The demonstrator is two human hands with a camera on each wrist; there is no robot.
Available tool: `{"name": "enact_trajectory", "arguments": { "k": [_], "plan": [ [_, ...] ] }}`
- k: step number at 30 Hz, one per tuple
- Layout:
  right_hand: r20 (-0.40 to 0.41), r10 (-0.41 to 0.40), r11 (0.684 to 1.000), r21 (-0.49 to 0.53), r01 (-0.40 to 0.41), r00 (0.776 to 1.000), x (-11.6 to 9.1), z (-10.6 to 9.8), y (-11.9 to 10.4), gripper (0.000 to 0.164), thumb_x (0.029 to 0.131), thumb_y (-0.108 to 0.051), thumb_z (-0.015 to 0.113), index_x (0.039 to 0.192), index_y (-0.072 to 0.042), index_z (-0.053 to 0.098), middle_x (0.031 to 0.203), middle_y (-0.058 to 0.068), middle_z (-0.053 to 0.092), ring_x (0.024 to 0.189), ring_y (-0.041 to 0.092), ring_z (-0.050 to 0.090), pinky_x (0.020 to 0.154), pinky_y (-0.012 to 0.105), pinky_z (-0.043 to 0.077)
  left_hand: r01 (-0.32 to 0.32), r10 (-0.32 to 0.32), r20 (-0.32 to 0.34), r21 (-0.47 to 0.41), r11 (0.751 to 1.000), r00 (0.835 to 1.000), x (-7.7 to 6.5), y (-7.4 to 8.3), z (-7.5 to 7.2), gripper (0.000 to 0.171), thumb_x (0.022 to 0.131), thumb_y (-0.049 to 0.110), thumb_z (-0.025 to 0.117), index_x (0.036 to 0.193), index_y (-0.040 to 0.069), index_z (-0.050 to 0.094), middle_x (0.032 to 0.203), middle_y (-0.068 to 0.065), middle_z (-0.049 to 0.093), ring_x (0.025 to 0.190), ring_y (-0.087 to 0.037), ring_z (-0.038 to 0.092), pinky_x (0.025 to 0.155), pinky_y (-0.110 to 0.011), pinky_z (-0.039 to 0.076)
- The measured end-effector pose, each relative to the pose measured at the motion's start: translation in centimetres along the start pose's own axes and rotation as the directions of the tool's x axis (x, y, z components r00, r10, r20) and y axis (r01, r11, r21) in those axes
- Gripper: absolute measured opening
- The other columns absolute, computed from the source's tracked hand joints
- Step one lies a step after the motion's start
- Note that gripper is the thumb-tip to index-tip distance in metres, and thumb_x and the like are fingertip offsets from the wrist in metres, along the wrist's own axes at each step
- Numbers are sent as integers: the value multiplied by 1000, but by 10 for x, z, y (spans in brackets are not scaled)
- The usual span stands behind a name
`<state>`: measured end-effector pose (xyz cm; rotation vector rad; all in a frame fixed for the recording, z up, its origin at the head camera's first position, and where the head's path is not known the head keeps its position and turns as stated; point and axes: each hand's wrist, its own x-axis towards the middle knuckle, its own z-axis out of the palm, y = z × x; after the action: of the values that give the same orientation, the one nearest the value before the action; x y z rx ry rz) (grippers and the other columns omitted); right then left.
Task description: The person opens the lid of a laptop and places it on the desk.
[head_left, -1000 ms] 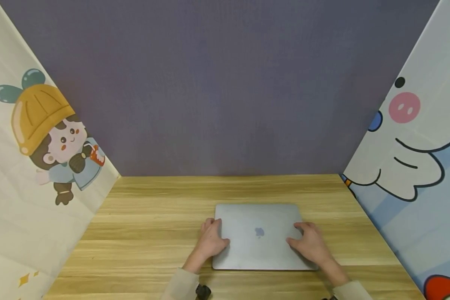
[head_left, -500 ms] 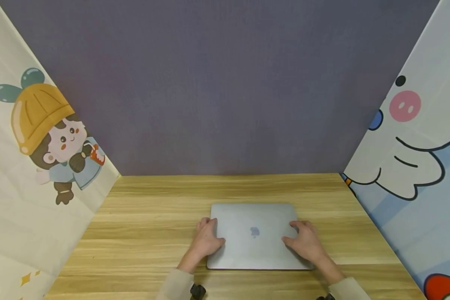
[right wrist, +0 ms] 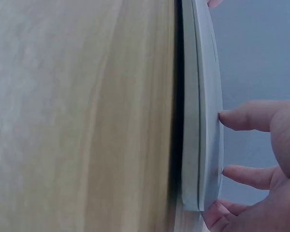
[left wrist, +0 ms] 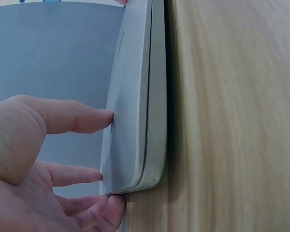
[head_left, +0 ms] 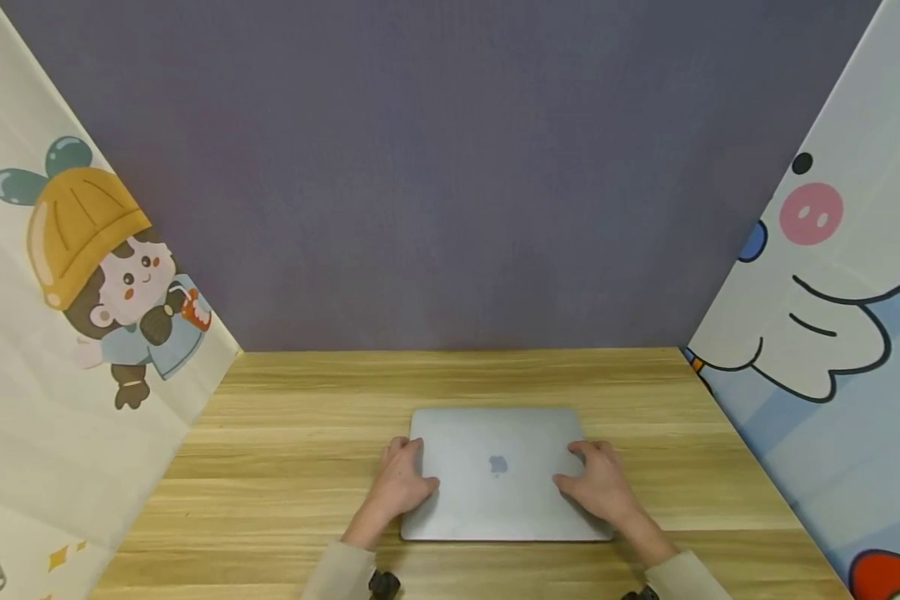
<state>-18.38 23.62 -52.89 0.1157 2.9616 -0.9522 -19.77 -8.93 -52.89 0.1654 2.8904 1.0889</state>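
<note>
A closed silver laptop (head_left: 495, 510) with a dark apple logo on its lid lies flat on the wooden table. My left hand (head_left: 401, 483) grips its left side, and my right hand (head_left: 602, 485) grips its right side. In the left wrist view the thumb and a finger of the left hand (left wrist: 34, 159) touch the lid, while other fingers curl at the side edge. The right wrist view shows the right hand (right wrist: 261, 164) in much the same hold on the laptop (right wrist: 205, 121). Fingertips under the laptop are hidden.
The wooden table (head_left: 292, 433) extends around the laptop on all sides. Behind it rises a dark grey panel (head_left: 450, 175). Cartoon-printed sheets stand at the left (head_left: 37, 392) and right (head_left: 855, 333). Dark wrist devices show at both beige sleeves (head_left: 341, 571).
Both hands and the laptop between them have moved left along the table by a small distance. The hold on each side looks the same throughout.
</note>
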Motion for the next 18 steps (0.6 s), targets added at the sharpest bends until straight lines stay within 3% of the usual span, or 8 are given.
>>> {"name": "enact_trajectory", "arguments": {
  "k": [18],
  "plan": [
    [-6, -39, 999, 14, 39, 999, -2, 10, -11, 63, 77, -23, 84, 126, 8, 61, 123, 31, 52, 113, 45, 53, 90, 60, 52, 20, -21, -7, -15, 1000, 1000, -6, -12, -10, 70, 75, 12, 83, 135, -12, 56, 139, -31, 47, 128, -47, 43, 104, -61, 44]
  ]
}}
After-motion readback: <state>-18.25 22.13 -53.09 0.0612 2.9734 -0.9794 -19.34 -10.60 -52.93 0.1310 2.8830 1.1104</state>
